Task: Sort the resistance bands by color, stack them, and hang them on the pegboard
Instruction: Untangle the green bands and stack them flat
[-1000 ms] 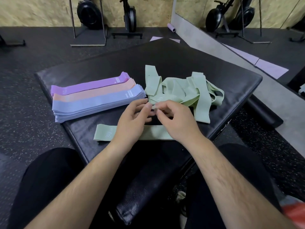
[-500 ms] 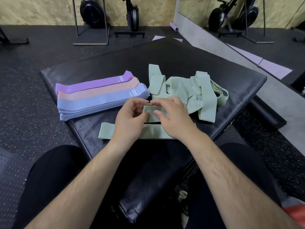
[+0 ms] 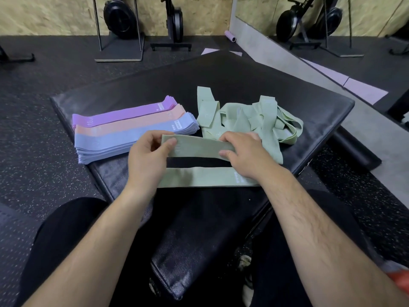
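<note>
Left hand [image 3: 147, 161]: fingers pinch flat sage-green fabric resistance band [image 3: 197, 146], left end.
Right hand [image 3: 245, 156]: fingers pinch its right end.

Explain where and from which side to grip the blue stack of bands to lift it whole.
Best grip the blue stack mid-length, from its near long edge, thumb on top, fingers beneath. That edge lies free; the peach stack lies against the far edge, and the right end fans out.
</note>
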`<action>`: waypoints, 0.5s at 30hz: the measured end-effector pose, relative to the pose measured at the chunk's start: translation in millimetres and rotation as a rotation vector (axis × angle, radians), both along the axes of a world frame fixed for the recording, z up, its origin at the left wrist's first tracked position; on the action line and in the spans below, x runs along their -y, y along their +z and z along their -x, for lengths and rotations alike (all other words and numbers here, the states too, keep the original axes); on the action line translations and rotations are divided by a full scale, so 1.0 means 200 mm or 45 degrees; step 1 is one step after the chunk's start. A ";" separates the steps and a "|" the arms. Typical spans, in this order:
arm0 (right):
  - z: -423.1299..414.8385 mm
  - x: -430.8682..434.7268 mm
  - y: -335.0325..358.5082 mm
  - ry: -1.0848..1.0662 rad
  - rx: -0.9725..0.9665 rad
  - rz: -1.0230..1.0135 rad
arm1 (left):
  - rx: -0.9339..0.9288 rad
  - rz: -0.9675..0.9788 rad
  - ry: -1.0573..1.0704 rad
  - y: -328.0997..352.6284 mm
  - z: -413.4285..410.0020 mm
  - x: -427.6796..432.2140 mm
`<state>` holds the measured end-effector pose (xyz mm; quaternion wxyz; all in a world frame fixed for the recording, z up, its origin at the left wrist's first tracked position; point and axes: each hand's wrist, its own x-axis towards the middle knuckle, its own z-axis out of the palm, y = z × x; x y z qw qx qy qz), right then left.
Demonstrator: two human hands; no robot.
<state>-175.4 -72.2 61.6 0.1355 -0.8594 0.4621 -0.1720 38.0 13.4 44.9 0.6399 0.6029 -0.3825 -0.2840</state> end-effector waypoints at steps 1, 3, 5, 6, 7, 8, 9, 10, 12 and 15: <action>0.03 0.01 0.00 -0.049 -0.007 -0.017 | -0.043 0.006 0.013 0.00 -0.04 0.00; 0.08 0.03 0.00 -0.153 0.003 -0.056 | -0.082 0.021 0.047 0.00 -0.10 0.01; 0.13 0.05 0.01 -0.244 0.033 -0.055 | -0.098 0.032 0.079 0.00 -0.15 0.00; 0.15 0.05 0.01 -0.277 0.034 -0.034 | -0.115 0.033 0.088 0.00 -0.18 -0.01; 0.17 0.06 0.01 -0.302 0.023 -0.004 | -0.137 0.033 0.090 0.00 -0.20 -0.01; 0.20 0.06 0.02 -0.322 0.015 0.026 | -0.159 0.033 0.092 0.00 -0.22 -0.02; 0.22 0.07 0.02 -0.338 0.031 0.036 | -0.180 0.038 0.090 0.01 -0.24 -0.03; 0.24 0.06 0.02 -0.352 0.075 0.021 | -0.196 0.049 0.092 0.01 -0.25 -0.03; 0.28 0.05 0.02 -0.363 0.207 -0.047 | -0.206 0.064 0.087 0.02 -0.25 -0.04; 0.32 0.01 0.03 -0.316 0.464 -0.147 | -0.162 0.019 0.039 0.03 -0.25 -0.08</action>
